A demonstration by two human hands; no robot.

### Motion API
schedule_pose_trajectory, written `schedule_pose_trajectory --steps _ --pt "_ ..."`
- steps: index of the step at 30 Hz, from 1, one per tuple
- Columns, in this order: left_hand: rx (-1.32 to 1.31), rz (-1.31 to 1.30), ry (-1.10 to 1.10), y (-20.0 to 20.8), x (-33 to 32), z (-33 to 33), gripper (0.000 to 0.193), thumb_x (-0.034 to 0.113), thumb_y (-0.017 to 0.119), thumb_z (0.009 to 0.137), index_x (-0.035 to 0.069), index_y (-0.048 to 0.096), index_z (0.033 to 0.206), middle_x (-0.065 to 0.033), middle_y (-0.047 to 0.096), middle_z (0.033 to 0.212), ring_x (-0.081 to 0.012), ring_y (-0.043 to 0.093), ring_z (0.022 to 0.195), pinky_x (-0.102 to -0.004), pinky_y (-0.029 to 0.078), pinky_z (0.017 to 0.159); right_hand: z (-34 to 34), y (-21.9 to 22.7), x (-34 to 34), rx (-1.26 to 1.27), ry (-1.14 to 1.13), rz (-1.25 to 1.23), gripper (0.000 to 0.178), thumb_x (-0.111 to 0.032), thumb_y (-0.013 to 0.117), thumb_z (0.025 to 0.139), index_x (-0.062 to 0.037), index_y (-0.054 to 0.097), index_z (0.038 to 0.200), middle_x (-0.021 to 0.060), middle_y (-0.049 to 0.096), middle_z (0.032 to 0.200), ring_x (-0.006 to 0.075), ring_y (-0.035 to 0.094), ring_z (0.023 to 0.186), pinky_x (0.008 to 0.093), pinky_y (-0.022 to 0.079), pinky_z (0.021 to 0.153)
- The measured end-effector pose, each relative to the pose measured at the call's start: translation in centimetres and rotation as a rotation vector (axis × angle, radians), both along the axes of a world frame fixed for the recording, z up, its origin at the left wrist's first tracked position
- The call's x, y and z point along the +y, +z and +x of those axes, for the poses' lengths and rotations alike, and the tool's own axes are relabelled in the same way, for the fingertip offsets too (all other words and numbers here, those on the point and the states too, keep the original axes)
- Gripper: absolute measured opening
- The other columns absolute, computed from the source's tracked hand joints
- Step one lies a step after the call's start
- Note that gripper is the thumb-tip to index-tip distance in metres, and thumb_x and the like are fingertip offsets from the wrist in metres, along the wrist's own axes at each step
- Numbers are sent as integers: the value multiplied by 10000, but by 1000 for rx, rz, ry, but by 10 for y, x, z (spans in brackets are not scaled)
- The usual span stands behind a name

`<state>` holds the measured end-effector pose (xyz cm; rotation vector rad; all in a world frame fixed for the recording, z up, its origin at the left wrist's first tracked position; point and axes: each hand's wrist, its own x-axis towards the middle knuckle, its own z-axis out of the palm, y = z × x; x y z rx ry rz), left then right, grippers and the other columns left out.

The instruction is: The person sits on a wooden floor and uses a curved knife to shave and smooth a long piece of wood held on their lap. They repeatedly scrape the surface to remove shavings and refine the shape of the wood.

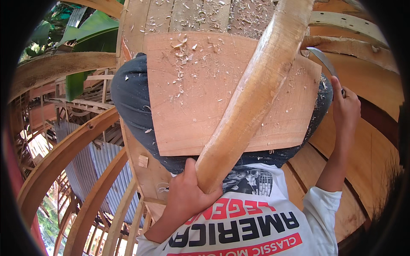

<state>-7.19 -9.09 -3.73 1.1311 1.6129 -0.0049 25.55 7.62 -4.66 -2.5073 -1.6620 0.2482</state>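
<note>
A long, slightly curved wooden beam [252,96] slants across my lap, from near my chest up to the far edge of the view. My left hand [190,190] is wrapped round its near end. Under the beam, a flat wooden board [196,102] lies over my thighs with curled shavings scattered on it. Out to the right, my right hand [347,104] grips a knife [323,59] with a curved blade. The blade points up and to the left, apart from the beam. Most of the knife's handle is hidden in my fist.
Curved wooden ribs [70,160] rise on the left, with corrugated metal sheets [109,175] and green leaves [94,32] beyond. Broad planks [363,81] line the right side. Shavings litter the planking [200,17] ahead. A small wood block [143,161] lies left of my lap.
</note>
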Motion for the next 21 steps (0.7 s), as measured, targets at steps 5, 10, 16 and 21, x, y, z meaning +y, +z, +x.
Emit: schedule_pose_trajectory --steps 5,10,16,21 --pt "-110 57 54 5 5 -2 622 377 773 691 -28 459 1043 -261 644 782 -429 662 772 -448 525 696 -38 14 -31 132 182 -117 560 -518 669 823 5 568 649 95 444 491 203 401 445 356 355 468" --pt "-158 -137 57 26 20 -10 650 299 825 648 -28 503 1109 -233 662 911 -354 680 870 -374 512 772 -89 17 -55 929 217 -175 411 -296 728 830 15 580 1056 38 536 551 82 495 515 285 387 480" --pt "-27 118 -133 53 43 -13 665 482 756 698 -26 503 1044 -252 648 811 -407 667 755 -456 524 681 -116 5 -54 1631 19 -248 333 -149 665 879 1 498 1124 27 546 648 80 493 503 229 378 433" --pt "51 636 -114 74 56 -6 486 410 725 785 28 572 1043 -162 648 859 -339 650 882 -405 511 743 -113 12 -44 1807 -165 -131 202 -89 616 874 -75 476 1020 -32 375 565 67 326 395 236 242 348"
